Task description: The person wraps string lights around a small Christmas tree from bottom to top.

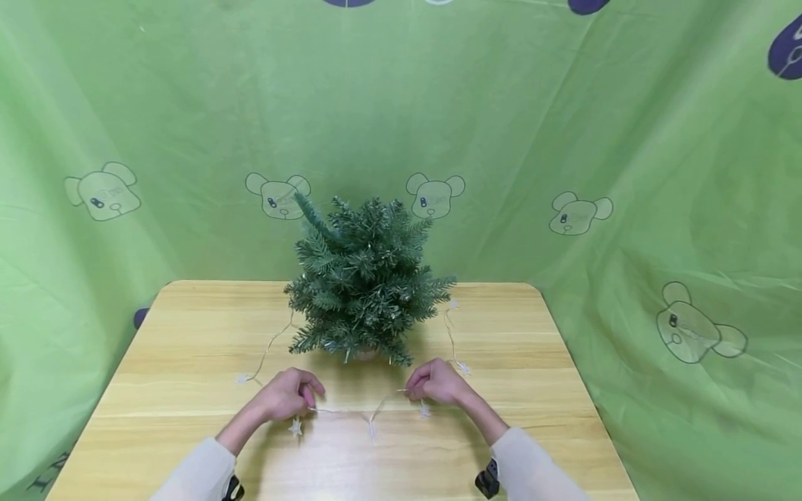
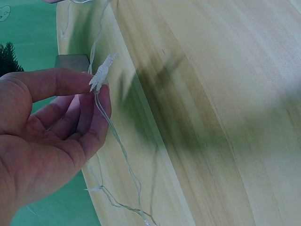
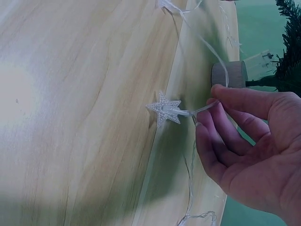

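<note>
A clear wire string with star lights (image 1: 372, 426) spans between two hands in front of a small green artificial tree (image 1: 370, 278). My left hand (image 1: 289, 394) pinches the wire beside a star (image 1: 295, 426); in the left wrist view that star (image 2: 102, 73) sits at the fingertips of the hand (image 2: 56, 113). My right hand (image 1: 438, 383) pinches the wire near another star (image 1: 425, 410); the right wrist view shows this star (image 3: 165, 109) hanging just off the fingertips of the hand (image 3: 254, 136). Behind the tree, the string's course is hidden.
More of the string lies on the wooden table (image 1: 501, 417) at both sides of the tree, with stars at left (image 1: 242, 378) and right (image 1: 463, 368). The tree's round wooden base (image 3: 228, 74) stands beyond the right hand. Green cloth (image 1: 188, 139) hangs behind and beside the table.
</note>
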### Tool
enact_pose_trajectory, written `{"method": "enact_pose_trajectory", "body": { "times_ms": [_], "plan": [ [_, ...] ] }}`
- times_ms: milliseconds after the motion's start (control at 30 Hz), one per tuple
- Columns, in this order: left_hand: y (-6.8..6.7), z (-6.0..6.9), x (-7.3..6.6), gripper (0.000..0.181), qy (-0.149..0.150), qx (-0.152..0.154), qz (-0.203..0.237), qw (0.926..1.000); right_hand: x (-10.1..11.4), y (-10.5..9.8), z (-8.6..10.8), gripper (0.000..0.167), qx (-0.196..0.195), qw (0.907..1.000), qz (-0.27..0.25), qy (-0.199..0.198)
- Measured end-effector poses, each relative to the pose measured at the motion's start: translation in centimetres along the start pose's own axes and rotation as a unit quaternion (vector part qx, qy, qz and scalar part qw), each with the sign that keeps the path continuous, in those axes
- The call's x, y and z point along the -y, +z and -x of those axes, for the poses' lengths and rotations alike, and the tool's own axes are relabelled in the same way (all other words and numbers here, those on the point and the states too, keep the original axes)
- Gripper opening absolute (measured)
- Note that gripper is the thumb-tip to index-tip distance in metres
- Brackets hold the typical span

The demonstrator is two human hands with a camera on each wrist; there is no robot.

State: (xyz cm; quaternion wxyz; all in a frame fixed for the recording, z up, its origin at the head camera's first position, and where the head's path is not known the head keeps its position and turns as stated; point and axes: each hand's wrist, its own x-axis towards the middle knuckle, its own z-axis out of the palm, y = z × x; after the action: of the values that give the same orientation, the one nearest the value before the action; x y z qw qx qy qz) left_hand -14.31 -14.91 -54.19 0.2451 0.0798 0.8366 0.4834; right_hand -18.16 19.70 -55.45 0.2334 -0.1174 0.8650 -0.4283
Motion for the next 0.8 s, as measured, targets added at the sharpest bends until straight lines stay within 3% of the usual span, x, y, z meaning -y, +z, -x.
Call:
{"method": "enact_pose_trajectory", "body": {
  "times_ms": [200,567,800],
  "plan": [
    [0.0,0.0,-0.3,0.048,0.002,0.001,-0.007,1.0,0.1,0.3,0.0,0.025,0.019,0.9997,-0.01,0.012],
    [-0.1,-0.4,-0.1,0.047,0.013,0.005,-0.007,0.9999,0.7,0.9,0.3,0.016,0.043,0.999,0.014,-0.004],
    [0.0,-0.3,-0.4,0.042,0.027,-0.01,-0.016,0.9995,1.0,-0.2,0.4,0.015,0.066,0.9972,0.022,-0.026]
  ]
}}
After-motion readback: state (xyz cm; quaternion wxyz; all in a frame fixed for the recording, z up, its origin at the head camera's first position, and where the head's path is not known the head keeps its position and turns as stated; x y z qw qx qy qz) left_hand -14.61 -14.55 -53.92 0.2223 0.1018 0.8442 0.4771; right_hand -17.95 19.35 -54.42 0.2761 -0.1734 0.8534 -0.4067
